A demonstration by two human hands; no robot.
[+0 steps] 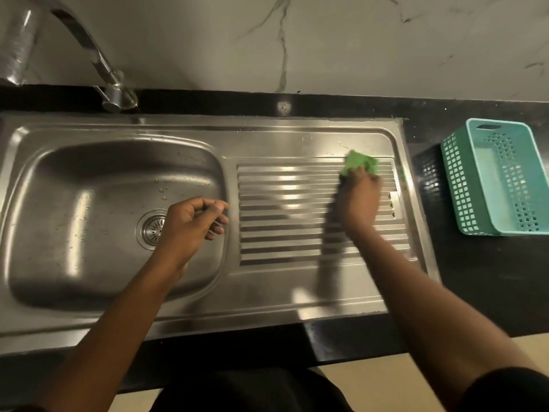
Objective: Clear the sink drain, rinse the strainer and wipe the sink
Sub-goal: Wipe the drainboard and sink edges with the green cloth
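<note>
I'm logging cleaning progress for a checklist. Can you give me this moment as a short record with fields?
right hand: presses green sponge on ribbed drainboard
left hand: empty, fingers loosely curled, over basin
drain strainer: seated in drain, partly hidden
faucet: no water seen running
basket: teal, on counter, right of sink

Dim light, glare streaks on the sink (267,295), wide-angle bending at edges.

Left hand (190,224) raised, fingers loosely curled, holding nothing, right hand (358,200) reached further forward, palm down, fingers pressed flat, both forearms bare, extended forward
</note>
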